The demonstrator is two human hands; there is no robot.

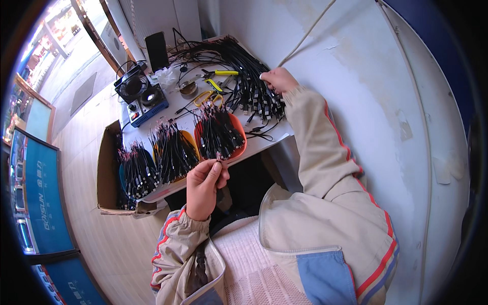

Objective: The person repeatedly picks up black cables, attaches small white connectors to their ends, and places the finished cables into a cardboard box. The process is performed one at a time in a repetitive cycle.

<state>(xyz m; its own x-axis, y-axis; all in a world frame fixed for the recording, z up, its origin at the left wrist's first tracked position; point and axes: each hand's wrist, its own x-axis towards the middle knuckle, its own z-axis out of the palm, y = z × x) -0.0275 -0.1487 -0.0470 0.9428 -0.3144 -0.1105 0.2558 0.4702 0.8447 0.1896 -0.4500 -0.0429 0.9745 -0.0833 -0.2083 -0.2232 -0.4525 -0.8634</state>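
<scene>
My left hand [203, 185] is raised in front of the table edge, thumb and fingers pinched on thin wires [218, 156] with pinkish ends. At the right side of a large pile of black USB cables [249, 76], my right hand [280, 81] is closed, its fingertips against the cables. What those fingers grip is hidden. The cables' metal plugs point toward me. Just beyond my left hand stands an orange-red bin [237, 129] packed with black cables, their pinkish wire ends upward. A yellow bin [190, 145] beside it holds similar cables.
Further left, another cable bundle [138, 170] stands by a cardboard box [109, 175]. On the white table are a blue-black soldering unit [145, 109], a round tin [188, 90], yellow-handled scissors [204, 99], yellow-handled pliers [214, 85] and a phone [156, 51]. A wall [356, 76] borders the right.
</scene>
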